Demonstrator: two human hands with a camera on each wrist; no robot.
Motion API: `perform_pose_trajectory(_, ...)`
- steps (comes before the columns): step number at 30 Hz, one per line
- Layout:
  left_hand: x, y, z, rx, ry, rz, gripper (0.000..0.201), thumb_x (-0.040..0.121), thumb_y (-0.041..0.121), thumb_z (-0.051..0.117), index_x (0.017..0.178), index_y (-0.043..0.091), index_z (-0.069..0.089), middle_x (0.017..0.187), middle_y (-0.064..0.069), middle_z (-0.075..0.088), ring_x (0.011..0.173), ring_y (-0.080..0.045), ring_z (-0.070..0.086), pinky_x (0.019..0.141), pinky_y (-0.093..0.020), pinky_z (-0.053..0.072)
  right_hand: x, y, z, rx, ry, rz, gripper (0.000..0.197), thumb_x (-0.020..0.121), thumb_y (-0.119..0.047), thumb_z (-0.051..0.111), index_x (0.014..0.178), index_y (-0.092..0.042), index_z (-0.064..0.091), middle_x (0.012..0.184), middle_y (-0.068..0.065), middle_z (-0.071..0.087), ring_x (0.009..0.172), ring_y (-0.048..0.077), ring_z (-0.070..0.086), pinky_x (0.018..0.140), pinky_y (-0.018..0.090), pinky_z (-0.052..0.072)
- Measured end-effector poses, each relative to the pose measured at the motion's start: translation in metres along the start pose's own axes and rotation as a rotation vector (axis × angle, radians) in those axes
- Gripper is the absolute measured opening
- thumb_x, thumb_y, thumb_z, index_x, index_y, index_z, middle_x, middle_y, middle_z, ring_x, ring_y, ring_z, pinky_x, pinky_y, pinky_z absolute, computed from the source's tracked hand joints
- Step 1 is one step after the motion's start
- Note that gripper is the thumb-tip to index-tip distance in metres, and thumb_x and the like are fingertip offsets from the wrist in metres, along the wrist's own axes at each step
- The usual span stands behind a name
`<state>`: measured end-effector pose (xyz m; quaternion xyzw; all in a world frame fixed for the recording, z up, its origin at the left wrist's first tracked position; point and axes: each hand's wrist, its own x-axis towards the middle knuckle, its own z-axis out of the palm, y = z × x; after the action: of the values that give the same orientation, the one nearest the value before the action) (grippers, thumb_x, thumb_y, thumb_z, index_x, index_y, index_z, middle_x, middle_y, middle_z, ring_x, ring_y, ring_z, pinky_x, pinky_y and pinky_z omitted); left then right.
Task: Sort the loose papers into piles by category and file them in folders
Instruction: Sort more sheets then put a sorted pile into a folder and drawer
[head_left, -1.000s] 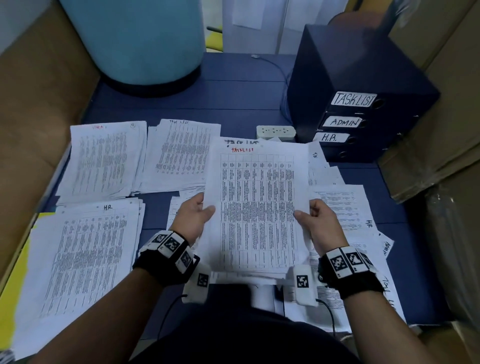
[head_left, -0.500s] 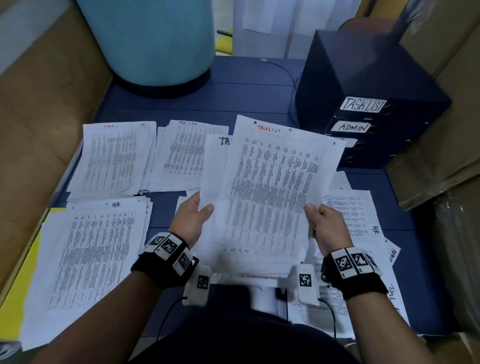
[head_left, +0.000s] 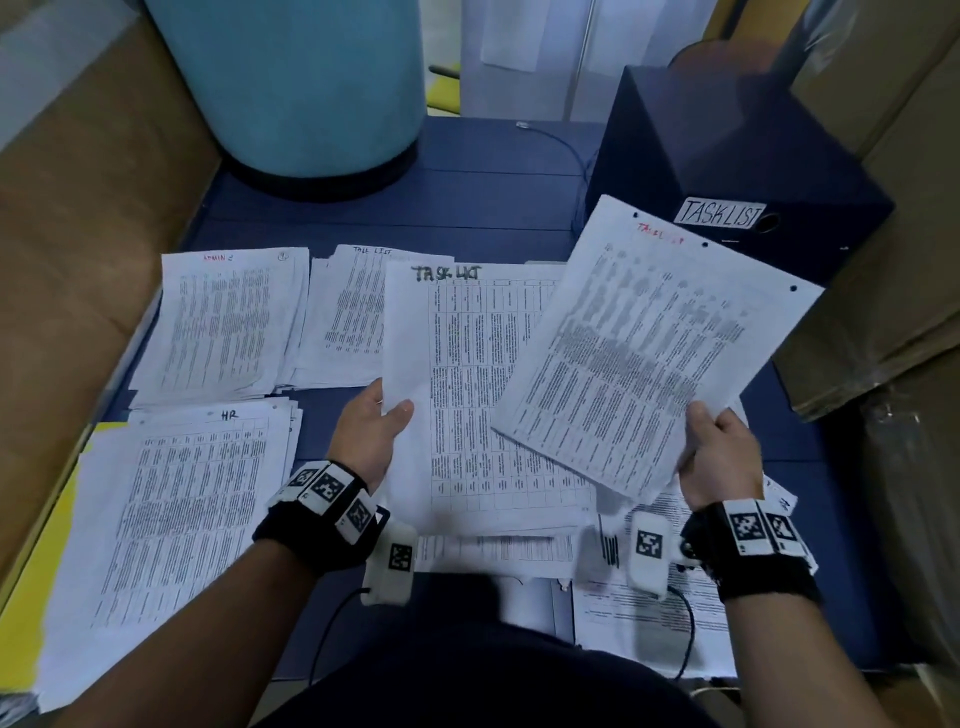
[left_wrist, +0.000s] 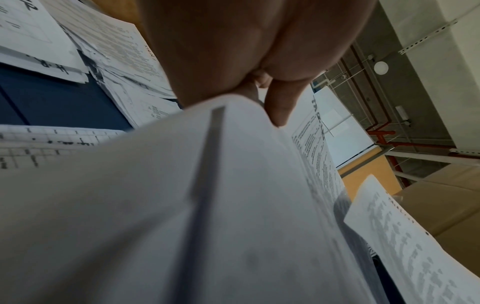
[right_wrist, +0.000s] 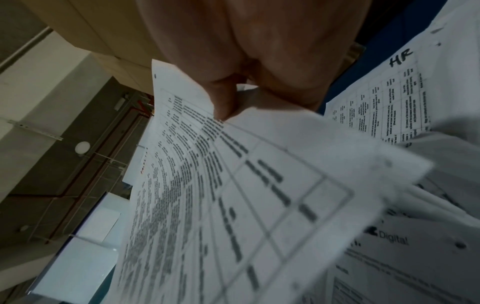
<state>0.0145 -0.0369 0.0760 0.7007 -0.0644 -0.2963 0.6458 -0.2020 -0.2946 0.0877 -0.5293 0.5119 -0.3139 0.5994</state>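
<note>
The red-headed task-list sheet (head_left: 641, 358) is pinched at its near right corner by the right hand (head_left: 719, 457), thumb on top and fingers (right_wrist: 223, 98) curled beneath, lifted off the surface and tilted to the right. The left hand (head_left: 371, 434) clamps the near left edge of a black-headed task-list stack (head_left: 478, 395), thumb over the margin and the other fingers under it. The two holds sit side by side, the single sheet overlapping the stack's right edge.

Just beyond the right fingers stands the dark binder stack (head_left: 737, 171), its top spine labelled TASKLIST. Under and near the right wrist lie more loose papers (head_left: 654, 608) still unsorted. Beyond the left fingers rests a task-list pile (head_left: 345, 317), with an admin pile (head_left: 226, 322) further left and an HR pile (head_left: 171, 519) left of the left wrist, all on the blue surface (head_left: 467, 208).

A single sheet is likely light and limp, bowing from a corner grip and prone to creasing; holding an edge midway, or supporting it from below, should keep it flat. The stack looks heavier, and its sheets may slide apart unless squeezed firmly.
</note>
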Motion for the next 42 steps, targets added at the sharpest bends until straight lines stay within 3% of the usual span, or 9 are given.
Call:
perform_pose_trajectory(6, 0.000, 0.000, 0.007, -0.055, -0.042, -0.017, 0.028, 0.096, 0.001, 0.050, 0.117, 0.016, 0.061, 0.117, -0.009, 0.067, 0.108, -0.029, 0.064, 0.097, -0.052, 0.047, -0.015, 0.010, 0.030, -0.104, -0.351, 0.098, 0.059, 0.071, -0.053, 0.079, 0.090, 0.001, 0.061, 0.079, 0.012, 0.059, 0.072, 0.025, 0.053, 0.071, 0.040, 0.043)
perform_pose_trajectory(11, 0.000, -0.002, 0.008, -0.082, -0.045, -0.021, 0.023, 0.096, 0.011, 0.055, 0.117, 0.013, 0.062, 0.114, -0.011, 0.069, 0.107, -0.031, 0.065, 0.097, -0.056, 0.047, -0.034, 0.006, 0.051, -0.040, -0.432, 0.094, 0.027, 0.095, 0.005, 0.051, 0.118, -0.005, 0.061, 0.105, 0.011, 0.072, 0.094, 0.023, 0.069, 0.084, 0.032, 0.058)
perform_pose_trajectory(19, 0.001, -0.003, 0.010, -0.093, -0.019, -0.029, 0.028, 0.102, 0.010, 0.041, 0.108, 0.024, 0.064, 0.114, -0.005, 0.069, 0.108, -0.024, 0.063, 0.102, -0.047, 0.044, -0.029, 0.002, 0.053, 0.068, -0.311, 0.023, 0.026, 0.093, 0.011, 0.050, 0.110, -0.004, 0.063, 0.104, 0.010, 0.070, 0.095, 0.024, 0.067, 0.093, 0.037, 0.054)
perform_pose_trajectory(23, 0.004, -0.003, 0.007, -0.053, 0.023, 0.002, 0.029, 0.098, 0.004, 0.046, 0.121, 0.019, 0.056, 0.111, -0.005, 0.067, 0.101, -0.024, 0.064, 0.097, -0.047, 0.048, -0.022, 0.005, 0.044, 0.085, -0.304, 0.022, 0.029, 0.093, 0.011, 0.051, 0.099, -0.014, 0.065, 0.098, 0.006, 0.072, 0.094, 0.024, 0.067, 0.087, 0.034, 0.056)
perform_pose_trajectory(28, -0.004, 0.008, 0.002, 0.096, 0.065, 0.049, 0.075, 0.093, -0.003, 0.049, 0.137, 0.054, 0.031, 0.120, -0.006, 0.064, 0.074, -0.028, 0.063, 0.059, -0.032, 0.050, -0.011, 0.004, 0.032, 0.232, -0.215, 0.051, 0.027, 0.094, 0.010, 0.047, 0.089, -0.013, 0.060, 0.070, -0.005, 0.072, 0.067, 0.012, 0.069, 0.063, 0.026, 0.057)
perform_pose_trajectory(31, -0.006, 0.014, -0.002, 0.235, 0.077, 0.083, 0.067, 0.094, -0.004, 0.045, 0.131, 0.052, 0.043, 0.147, -0.004, 0.043, 0.082, -0.044, 0.064, 0.042, -0.024, 0.043, -0.002, 0.001, 0.017, 0.322, -0.129, 0.062, 0.027, 0.095, 0.009, 0.046, 0.086, -0.014, 0.056, 0.062, -0.007, 0.069, 0.058, 0.009, 0.068, 0.052, 0.024, 0.055)
perform_pose_trajectory(34, -0.010, 0.016, -0.002, 0.282, 0.071, 0.099, 0.051, 0.095, -0.002, 0.043, 0.114, 0.041, 0.061, 0.130, -0.014, 0.059, 0.033, -0.017, 0.033, 0.034, -0.020, 0.031, 0.004, 0.000, 0.004, 0.334, -0.089, 0.056, 0.027, 0.097, 0.007, 0.045, 0.088, -0.015, 0.055, 0.058, -0.009, 0.066, 0.055, 0.007, 0.066, 0.049, 0.023, 0.053)
perform_pose_trajectory(37, -0.015, 0.020, 0.002, 0.272, 0.102, 0.050, 0.041, 0.096, 0.001, 0.043, 0.108, 0.030, 0.068, 0.115, -0.040, 0.055, 0.032, -0.015, 0.025, 0.035, -0.019, 0.027, 0.008, -0.002, -0.003, 0.337, -0.078, 0.063, 0.028, 0.097, 0.007, 0.044, 0.089, -0.016, 0.057, 0.058, -0.009, 0.065, 0.053, 0.006, 0.064, 0.048, 0.021, 0.052)
perform_pose_trajectory(42, -0.023, 0.031, 0.010, 0.293, 0.057, 0.041, 0.031, 0.099, 0.010, 0.045, 0.105, 0.026, 0.071, 0.112, -0.032, 0.061, 0.030, -0.018, 0.028, 0.036, -0.019, 0.030, 0.003, -0.002, 0.000, 0.299, -0.218, 0.057, 0.030, 0.096, 0.007, 0.045, 0.100, -0.016, 0.063, 0.080, -0.005, 0.075, 0.073, 0.012, 0.072, 0.060, 0.028, 0.058)
